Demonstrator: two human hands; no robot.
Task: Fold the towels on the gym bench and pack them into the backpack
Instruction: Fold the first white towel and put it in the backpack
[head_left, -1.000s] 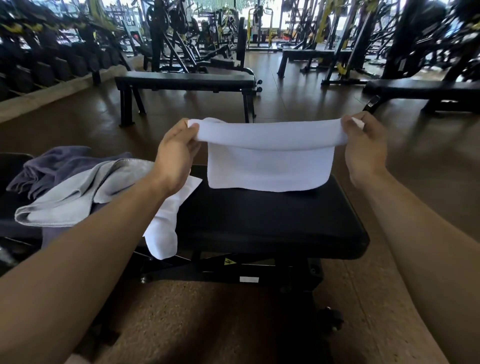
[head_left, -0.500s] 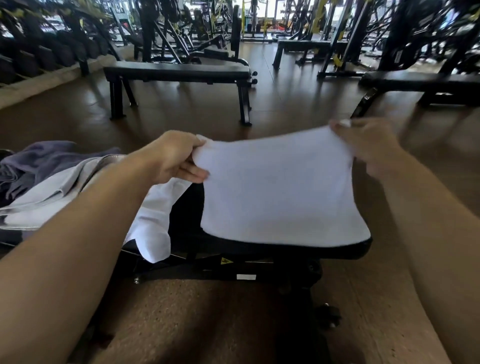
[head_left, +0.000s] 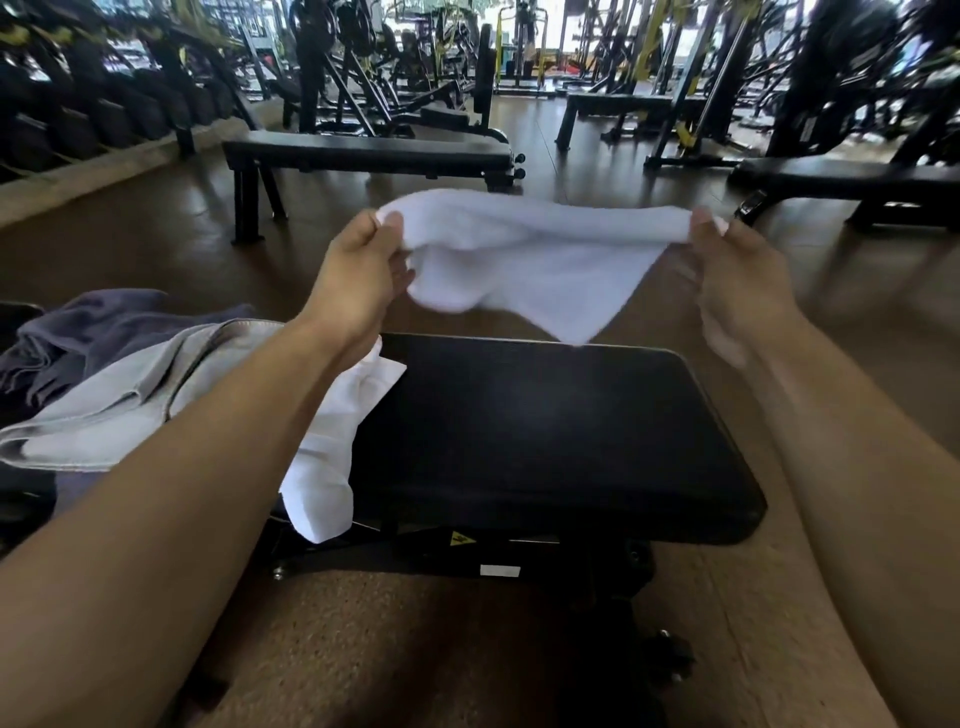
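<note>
- The left hand (head_left: 358, 275) pinches one end of a white towel (head_left: 524, 254), thumb and fingers (head_left: 390, 221) clamped on the bunched cloth.
- The right hand (head_left: 737, 280) grips the other end, its fingers closed on that corner; a bit of white shows past the fingertips.
- The towel hangs in the air between the two hands, above the far edge of the black padded counter (head_left: 545, 431) and not touching it. Its top edge is stretched across, and the rest sags to a point in the middle.
- The lower part of the towel is blurred, so its folds cannot be made out.
- On the left end of the counter lies a heap of cloth: a grey towel (head_left: 130, 400) on top, a dark purple towel (head_left: 88, 332) behind it, and another white towel (head_left: 337, 452) spilling over the near edge, partly under the left forearm.
- Beyond the counter, well apart on the brown floor (head_left: 130, 249), stands another black bench (head_left: 363, 153), with weight machines behind it.
</note>
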